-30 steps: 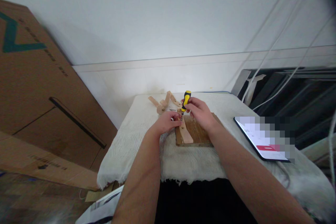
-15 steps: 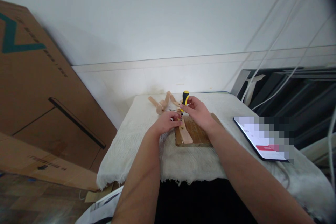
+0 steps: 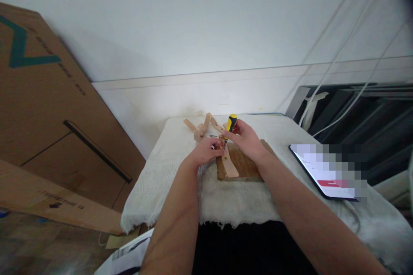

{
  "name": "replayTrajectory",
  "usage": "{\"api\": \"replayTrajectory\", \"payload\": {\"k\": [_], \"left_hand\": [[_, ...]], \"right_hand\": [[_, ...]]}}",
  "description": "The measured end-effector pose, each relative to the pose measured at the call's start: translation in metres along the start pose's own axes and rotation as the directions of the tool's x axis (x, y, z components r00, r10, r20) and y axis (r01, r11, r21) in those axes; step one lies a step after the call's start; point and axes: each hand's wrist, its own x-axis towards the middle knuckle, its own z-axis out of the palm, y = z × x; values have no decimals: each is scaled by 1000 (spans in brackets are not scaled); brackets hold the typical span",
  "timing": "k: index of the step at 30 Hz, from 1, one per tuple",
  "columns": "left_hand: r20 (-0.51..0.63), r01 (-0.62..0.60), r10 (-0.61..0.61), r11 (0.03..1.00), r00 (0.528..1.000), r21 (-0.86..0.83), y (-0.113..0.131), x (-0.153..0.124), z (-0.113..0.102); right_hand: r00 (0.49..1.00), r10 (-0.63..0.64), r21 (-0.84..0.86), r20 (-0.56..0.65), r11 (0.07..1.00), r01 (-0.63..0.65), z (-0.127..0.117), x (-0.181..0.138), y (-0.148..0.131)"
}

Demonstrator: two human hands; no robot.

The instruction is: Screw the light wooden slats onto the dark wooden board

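My right hand (image 3: 244, 137) is closed round a screwdriver (image 3: 231, 123) with a yellow and black handle, tilted a little to the right. Its tip points down at a pale, curved wooden piece (image 3: 230, 167) with a dark hole in it. That piece lies on a brown wooden board (image 3: 247, 164). Beside the tip, my left hand (image 3: 206, 150) has its fingers pinched together at the upper end of the pale piece. Whatever small thing sits between those fingertips is too small to make out.
Several more pale wooden pieces (image 3: 200, 129) lie behind my left hand on the white cloth (image 3: 161, 172) covering the table. A tablet-like screen (image 3: 318, 176) rests at the right. A large cardboard box (image 3: 64, 137) stands left, and dark panels (image 3: 371, 116) lean at the right.
The screwdriver handle has tipped slightly to the right with my right hand. My left fingers stay by its tip. The whole view has shifted a little.
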Motion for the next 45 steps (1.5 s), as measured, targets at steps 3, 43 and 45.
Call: {"api": "replayTrajectory", "payload": {"k": [3, 43, 45], "left_hand": [[0, -3, 3, 1000, 1000, -8, 1, 0, 0], [-17, -6, 7, 1000, 1000, 22, 1, -1, -1], [-17, -15, 16, 1000, 1000, 21, 0, -1, -1]], "right_hand": [[1000, 30, 22, 1, 999, -30, 0, 0, -1], [999, 20, 69, 46, 997, -23, -1, -6, -8], [996, 4, 76, 89, 997, -11, 0, -7, -9]]}}
